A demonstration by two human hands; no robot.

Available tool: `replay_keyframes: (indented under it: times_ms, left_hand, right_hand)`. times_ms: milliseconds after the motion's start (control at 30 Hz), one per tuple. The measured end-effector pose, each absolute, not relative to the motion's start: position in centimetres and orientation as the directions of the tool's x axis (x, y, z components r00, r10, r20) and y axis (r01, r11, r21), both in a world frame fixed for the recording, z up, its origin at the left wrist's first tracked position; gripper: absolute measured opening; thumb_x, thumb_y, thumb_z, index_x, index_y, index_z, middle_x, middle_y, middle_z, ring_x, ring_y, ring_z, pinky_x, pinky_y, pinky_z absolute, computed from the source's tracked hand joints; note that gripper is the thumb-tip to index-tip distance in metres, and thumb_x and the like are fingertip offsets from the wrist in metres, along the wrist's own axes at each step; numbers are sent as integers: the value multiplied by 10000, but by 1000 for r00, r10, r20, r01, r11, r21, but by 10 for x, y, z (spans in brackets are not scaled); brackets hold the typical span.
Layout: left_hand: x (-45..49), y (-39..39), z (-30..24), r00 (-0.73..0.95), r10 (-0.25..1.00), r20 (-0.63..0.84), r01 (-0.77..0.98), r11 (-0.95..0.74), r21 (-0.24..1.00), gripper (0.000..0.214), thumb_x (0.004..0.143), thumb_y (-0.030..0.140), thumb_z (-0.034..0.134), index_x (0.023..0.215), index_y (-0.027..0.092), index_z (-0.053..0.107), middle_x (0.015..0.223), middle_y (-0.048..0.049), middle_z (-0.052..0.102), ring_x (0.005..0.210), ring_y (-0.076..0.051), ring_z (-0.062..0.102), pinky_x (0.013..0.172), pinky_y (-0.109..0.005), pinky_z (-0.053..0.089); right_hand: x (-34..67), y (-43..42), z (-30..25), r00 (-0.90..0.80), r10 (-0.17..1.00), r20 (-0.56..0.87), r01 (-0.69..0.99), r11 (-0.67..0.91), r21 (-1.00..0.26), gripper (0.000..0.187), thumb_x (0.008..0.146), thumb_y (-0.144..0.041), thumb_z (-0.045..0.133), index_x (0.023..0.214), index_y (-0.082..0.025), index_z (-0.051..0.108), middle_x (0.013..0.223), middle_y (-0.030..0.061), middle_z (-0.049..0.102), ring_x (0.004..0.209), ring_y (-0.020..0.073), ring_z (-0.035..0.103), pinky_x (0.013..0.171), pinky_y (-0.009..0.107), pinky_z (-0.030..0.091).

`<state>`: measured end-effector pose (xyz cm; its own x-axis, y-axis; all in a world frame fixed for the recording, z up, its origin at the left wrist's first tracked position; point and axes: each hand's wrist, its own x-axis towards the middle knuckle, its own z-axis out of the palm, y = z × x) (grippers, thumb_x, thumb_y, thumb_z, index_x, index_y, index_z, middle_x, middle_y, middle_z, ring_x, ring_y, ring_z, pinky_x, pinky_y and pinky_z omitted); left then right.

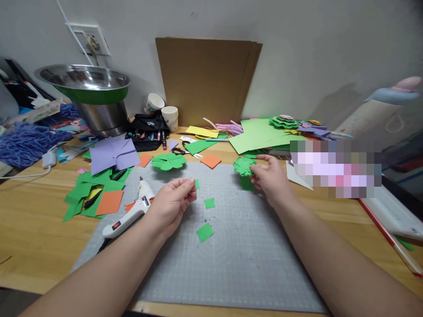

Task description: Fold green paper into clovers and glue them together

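Head view: wooden surface (39, 259) fills most of what I get. Gray gridded mat (264, 264), center to bottom. Brown cardboard sheets (208, 79) lean on the wall, upper center; metal bowl (94, 81), upper left. Left hand (175, 196), center: I see fingers pressed together, a green scrap (197, 184) at their tips; can't tell if they grip it. Right hand (272, 180), right of center: thumb and fingers pinching the edge of a ruffled green flower (243, 166), at the mat's far edge; can't tell if it's lifted. White glue gun (130, 213) lies just beside the left hand, left of center. Flat green flower (168, 162) sits on the mat above that hand. Two small green squares (205, 232), center, lie on the mat, apart.
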<state>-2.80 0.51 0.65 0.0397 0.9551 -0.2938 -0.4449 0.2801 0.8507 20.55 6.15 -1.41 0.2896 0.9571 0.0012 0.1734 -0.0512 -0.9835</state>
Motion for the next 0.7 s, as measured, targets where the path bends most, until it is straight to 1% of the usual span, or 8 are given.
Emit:
replay_keyframes:
  times_ms: [100, 200, 333, 400, 467, 533, 667, 700]
  left_hand:
    - [-26, 1, 6, 67, 962, -264, -394, 269, 879, 296, 676, 318, 786, 587, 154, 556, 563, 46, 532, 566, -59, 480, 594, -177, 411]
    - [-24, -1, 5, 69, 960, -273, -325, 280, 903, 268, 648, 333, 800, 639, 153, 602, 607, 29, 582, 602, -78, 528, 637, -206, 429]
    - [-21, -2, 4, 102, 959, -264, -269, 283, 921, 259, 650, 361, 787, 695, 141, 658, 699, -6, 634, 645, -103, 574, 687, -249, 464]
    - [-20, -2, 4, 108, 965, -239, -245, 259, 934, 255, 664, 373, 768, 710, 143, 668, 711, -12, 641, 647, -110, 579, 687, -258, 468]
    - [-18, -5, 5, 101, 973, -206, -171, 221, 960, 239, 680, 370, 749, 711, 148, 668, 697, -15, 642, 649, -118, 577, 674, -257, 457]
    - [-16, -11, 9, 102, 978, -184, -65, 191, 979, 225, 682, 349, 741, 650, 154, 634, 652, -9, 620, 627, -116, 549, 625, -244, 423]
    - [-15, -20, 29, 73, 994, -84, 0, 84, 996, 347, 634, 309, 758, 515, 182, 458, 552, 45, 468, 543, -93, 420, 543, -228, 344]
    - [-19, -19, 37, 55, 997, -47, 19, 46, 999, 368, 627, 321, 758, 506, 187, 437, 543, 48, 445, 532, -94, 404, 538, -231, 339]
  right_hand:
    - [215, 74, -22, 271, 961, 53, 242, -14, -970, 474, 668, -363, 673, 1057, -196, 458, 607, -54, 567, 490, 140, 517, 467, 258, 377]
    - [219, 83, -29, 245, 962, 119, 301, 41, -953, 512, 681, -387, 670, 1106, -186, 466, 750, 2, 640, 652, 174, 583, 619, 319, 445]
    - [222, 87, -36, 304, 919, 250, 454, 91, -886, 545, 693, -366, 678, 1177, -194, 493, 1102, 111, 616, 960, 252, 556, 829, 431, 415]
    - [221, 83, -37, 331, 870, 366, 573, 123, -810, 487, 734, -341, 643, 1179, -194, 513, 1165, 132, 588, 1046, 278, 532, 877, 464, 393]
    - [218, 76, -35, 312, 820, 480, 648, 186, -738, 408, 768, -308, 610, 1149, -187, 535, 1147, 134, 596, 1057, 278, 541, 898, 471, 389]
    - [211, 64, -30, 256, 794, 552, 648, 283, -707, 342, 790, -285, 597, 1116, -193, 551, 1123, 119, 606, 1051, 265, 553, 904, 454, 396]
    - [190, 35, -13, 53, 830, 555, 542, 443, -714, 233, 850, -276, 565, 1079, -234, 574, 986, 59, 644, 903, 220, 597, 758, 365, 446]
    - [186, 28, -10, -31, 834, 550, 520, 484, -704, 143, 867, -270, 552, 998, -236, 598, 907, 44, 650, 822, 203, 602, 715, 345, 449]
